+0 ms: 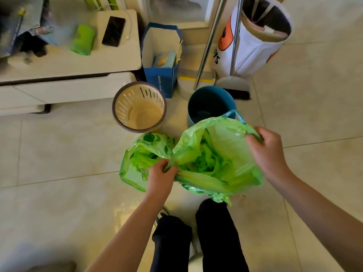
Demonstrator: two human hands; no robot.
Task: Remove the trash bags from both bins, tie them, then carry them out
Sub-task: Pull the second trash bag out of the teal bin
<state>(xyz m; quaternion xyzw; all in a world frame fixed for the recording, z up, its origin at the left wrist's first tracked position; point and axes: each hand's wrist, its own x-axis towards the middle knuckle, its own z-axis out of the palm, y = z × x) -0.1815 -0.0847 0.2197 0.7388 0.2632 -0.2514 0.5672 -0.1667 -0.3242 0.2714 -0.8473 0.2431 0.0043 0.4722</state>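
A left hand (162, 172) and right hand (264, 146), fingers pinching, spread a green bag (214, 154) for tying; both bins (139, 107) stand emptied.

floor (59, 154): pale glossy tiles | on it: cream slotted bin (139, 107) by the cabinet's front corner; blue bin (211, 104) just right of it; blue paper bag (161, 59) behind them; dustpan (232, 83) and broom (196, 78) beside that bag; white bag (253, 42) at far right | cabinet top (68, 61): phone (114, 31) and green roll (83, 40) near back edge
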